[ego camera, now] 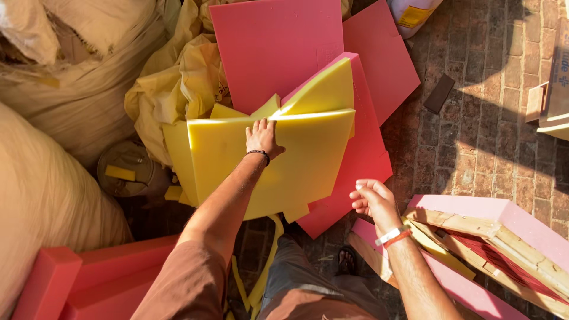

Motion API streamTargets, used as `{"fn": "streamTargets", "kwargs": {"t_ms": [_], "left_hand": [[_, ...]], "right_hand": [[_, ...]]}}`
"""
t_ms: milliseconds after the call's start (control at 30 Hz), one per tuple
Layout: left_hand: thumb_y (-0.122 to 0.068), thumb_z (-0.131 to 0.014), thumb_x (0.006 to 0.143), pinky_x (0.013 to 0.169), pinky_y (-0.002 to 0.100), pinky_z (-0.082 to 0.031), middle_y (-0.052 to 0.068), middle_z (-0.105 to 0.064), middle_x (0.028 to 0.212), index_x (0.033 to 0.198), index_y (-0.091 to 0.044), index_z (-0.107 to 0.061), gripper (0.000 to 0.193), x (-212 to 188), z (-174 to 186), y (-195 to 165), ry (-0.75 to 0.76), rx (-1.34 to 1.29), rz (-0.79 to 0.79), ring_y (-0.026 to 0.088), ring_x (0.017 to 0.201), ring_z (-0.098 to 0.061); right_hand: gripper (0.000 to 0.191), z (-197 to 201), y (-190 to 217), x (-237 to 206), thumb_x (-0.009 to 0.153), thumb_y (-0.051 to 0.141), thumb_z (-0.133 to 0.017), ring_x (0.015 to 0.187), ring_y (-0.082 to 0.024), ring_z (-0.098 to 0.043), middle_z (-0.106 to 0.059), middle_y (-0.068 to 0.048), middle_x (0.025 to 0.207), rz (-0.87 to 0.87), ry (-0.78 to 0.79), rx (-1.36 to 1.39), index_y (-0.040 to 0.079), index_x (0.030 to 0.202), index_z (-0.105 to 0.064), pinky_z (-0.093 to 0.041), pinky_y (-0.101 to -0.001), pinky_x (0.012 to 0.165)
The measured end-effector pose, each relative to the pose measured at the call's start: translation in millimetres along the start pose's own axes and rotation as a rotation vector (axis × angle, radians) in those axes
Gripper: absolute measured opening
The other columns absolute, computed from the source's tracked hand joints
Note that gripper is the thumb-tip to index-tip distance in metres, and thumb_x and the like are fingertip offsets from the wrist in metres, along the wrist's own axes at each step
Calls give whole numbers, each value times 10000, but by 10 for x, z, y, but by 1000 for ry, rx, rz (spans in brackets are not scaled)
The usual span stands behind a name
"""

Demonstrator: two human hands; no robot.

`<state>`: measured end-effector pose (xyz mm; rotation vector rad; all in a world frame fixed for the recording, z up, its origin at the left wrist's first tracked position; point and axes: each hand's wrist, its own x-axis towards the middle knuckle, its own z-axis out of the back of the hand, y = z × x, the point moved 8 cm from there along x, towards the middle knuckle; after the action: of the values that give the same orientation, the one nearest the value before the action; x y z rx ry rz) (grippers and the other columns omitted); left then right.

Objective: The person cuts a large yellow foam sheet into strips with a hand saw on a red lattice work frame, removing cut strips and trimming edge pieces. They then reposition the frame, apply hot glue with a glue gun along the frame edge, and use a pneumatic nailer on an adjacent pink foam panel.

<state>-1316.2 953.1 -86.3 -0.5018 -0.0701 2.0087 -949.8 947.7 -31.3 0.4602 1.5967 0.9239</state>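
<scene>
Fingers point(259, 126) of the left hand point(262, 139) lie flat and near together on the top yellow foam sheet point(296, 160), tips right at its far edge, palm pressing down; not clamped, nothing pinched. Right hand point(373, 198) hangs free in the air just off the sheet's near-right corner, fingers loosely curled and a bit apart, holding nothing.

Taking that yellow sheet as landmark: it tops a loose stack, w/ more yellow sheets point(323, 89) poking out behind and to its left, and pink foam sheets point(278, 47) under and beyond it, fanned towards the brick floor point(474, 136) on its right. Crumpled yellow fabric point(172, 83) and big stuffed sacks point(77, 89) sit to its left; a round tin point(127, 169) w/ a yellow scrap just off its left edge. A wooden frame w/ pink foam point(498, 237) lies near-right of it; red blocks point(89, 284) near-left.

Step in hand looks like steadying or squaring the top sheet. To do it well, I'd judge: keep the palm flat so the foam doesn't dent, press near the edge as now, and bring the free hand to the opposite corner so the sheet doesn't pivot or slide off the stack.
</scene>
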Motion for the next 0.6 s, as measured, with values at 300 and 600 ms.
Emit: {"fn": "streamTargets", "kwargs": {"t_ms": [300, 600], "left_hand": [[-583, -903, 647, 1060, 443, -510, 84, -704, 1273, 1419, -122, -524, 976, 833, -508, 273, 487, 153, 117, 253, 1165, -684], [-554, -937, 506, 851, 407, -574, 57, -781, 1009, 1035, -215, -801, 643, 609, 774, 1025, 250, -78, 128, 252, 958, -736]], "right_hand": [[237, -149, -336, 122, 993, 211, -606, 708, -105, -644, -720, -63, 910, -142, -86, -19, 61, 1168, -662, -534, -264, 638], [217, -287, -423, 180, 993, 217, -622, 701, -110, -648, -709, -57, 892, -151, -50, 5, 66, 1143, -665, -522, -260, 631]]}}
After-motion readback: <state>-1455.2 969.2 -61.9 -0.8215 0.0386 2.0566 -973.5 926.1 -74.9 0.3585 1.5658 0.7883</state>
